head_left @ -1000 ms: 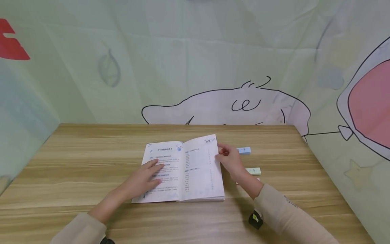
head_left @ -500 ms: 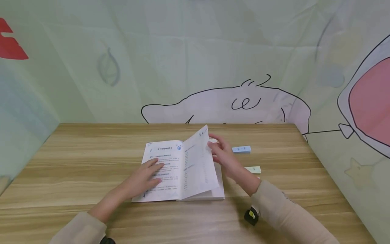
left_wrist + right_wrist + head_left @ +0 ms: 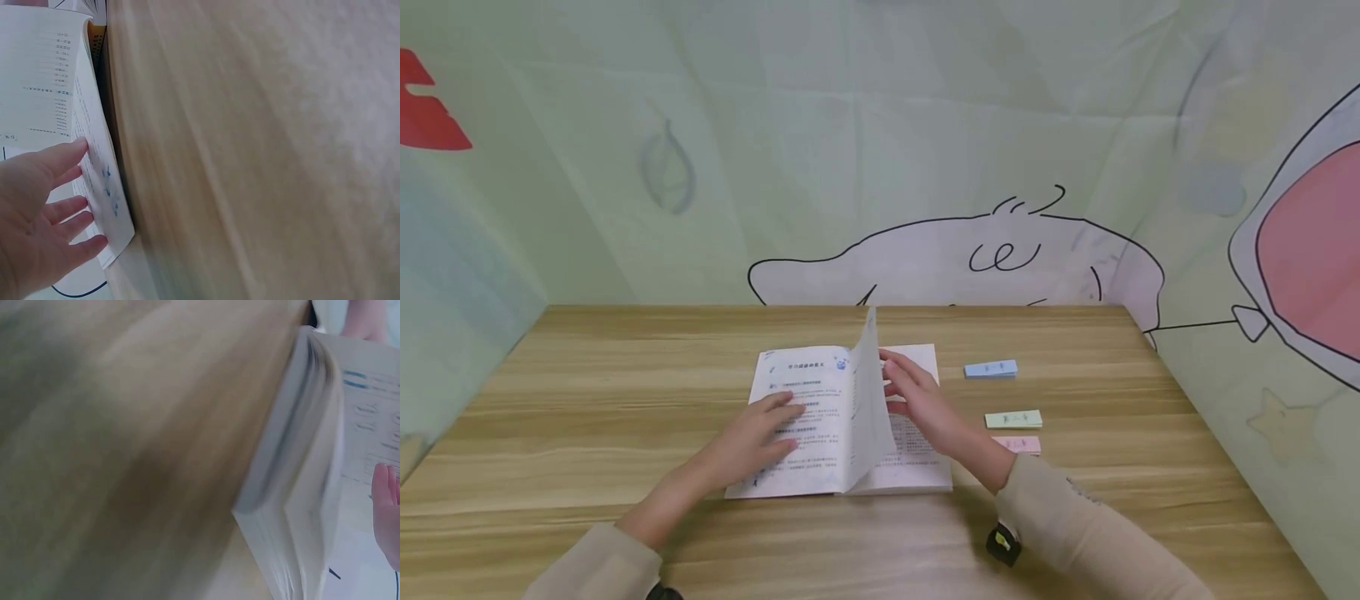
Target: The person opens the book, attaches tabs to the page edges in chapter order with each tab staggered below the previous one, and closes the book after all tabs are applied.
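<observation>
An open book [image 3: 797,475] lies on the wooden table, printed text on its pages. One page [image 3: 868,417] stands nearly upright from the spine. My left hand [image 3: 767,437] rests on the left-hand page with fingers spread; in the left wrist view its fingertips touch the paper. On the other side of the raised page is my right hand [image 3: 928,408], its extended fingers against the back of the sheet. Below it, more print shows on the right-hand page [image 3: 917,475]. In the right wrist view, part of the right hand [image 3: 386,512] appears beside the book's thick page block [image 3: 294,469].
Right of the book lie a blue paper strip [image 3: 991,369], a pale green strip [image 3: 1013,419] and a pink strip [image 3: 1018,444], the pink one close to the right forearm. A printed cloth backdrop [image 3: 805,183] stands behind the wooden table [image 3: 640,375].
My right hand has moved left from the page's outer edge, lifting and swinging the page from nearly flat to upright. The left hand stays in place. The coloured strips are now more exposed.
</observation>
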The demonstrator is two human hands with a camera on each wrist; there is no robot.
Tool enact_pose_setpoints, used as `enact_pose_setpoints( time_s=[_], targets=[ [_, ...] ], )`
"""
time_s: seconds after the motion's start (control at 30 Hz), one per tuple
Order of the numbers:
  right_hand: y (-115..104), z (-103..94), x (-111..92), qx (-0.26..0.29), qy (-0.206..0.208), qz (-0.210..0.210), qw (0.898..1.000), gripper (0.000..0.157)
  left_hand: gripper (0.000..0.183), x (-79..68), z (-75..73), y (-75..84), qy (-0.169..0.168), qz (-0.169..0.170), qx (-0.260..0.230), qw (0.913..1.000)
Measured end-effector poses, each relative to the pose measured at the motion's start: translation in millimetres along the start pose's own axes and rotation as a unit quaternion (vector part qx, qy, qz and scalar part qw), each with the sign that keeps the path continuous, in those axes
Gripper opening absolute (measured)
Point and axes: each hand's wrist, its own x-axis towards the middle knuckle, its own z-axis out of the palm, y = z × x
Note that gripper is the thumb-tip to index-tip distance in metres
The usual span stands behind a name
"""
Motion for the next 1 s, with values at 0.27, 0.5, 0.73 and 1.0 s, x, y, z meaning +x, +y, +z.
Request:
enact_pose_setpoints(
  time_s=[0.27,0.5,0.73,1.0],
  targets=[
    [12.4,8.1,-1.8,-0.116,-0.069,-0.041,0.990,0.042,0.040,1.0,1.9,-2.5,0.009,0.006,-0.025,0.9996],
    [18.4,14.0,0.6,-0.235,-0.095,-0.103,0.962,0.040,0.035,2.3,-4.7,-8.4,0.054,-0.071,-0.138,0.9864],
    [21.4,20.0,1.2,-0.309,-0.132,-0.156,0.929,0.039,0.045,-0.3,-13.7,-16.4,0.055,-0.140,-0.206,0.9669],
    [22.2,24.9,1.4,-0.439,-0.150,-0.183,0.867,0.036,0.047,1.8,-14.1,-18.7,0.074,-0.150,-0.251,0.9535]
  ],
)
